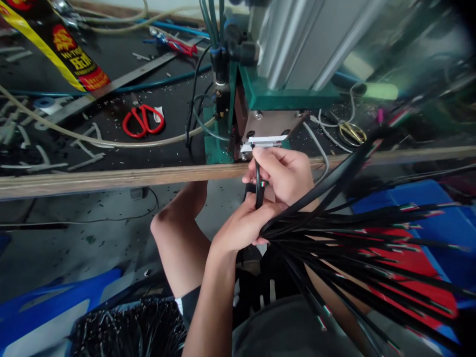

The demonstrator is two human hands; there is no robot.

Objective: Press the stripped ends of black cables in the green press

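Feeding one black cable [258, 186] up to the white slot [263, 141] of the green press machine [282, 94] at frame centre, the right hand [282, 173] pinches it with fingers closed narrow, keeping the tip upright and steady. The left hand [243, 225], just below, wraps shut around the cable bundle [353, 248] fanning to the right, keeping spares within reach. Red scissors [143, 120] lie on the table [111, 177], upper left.
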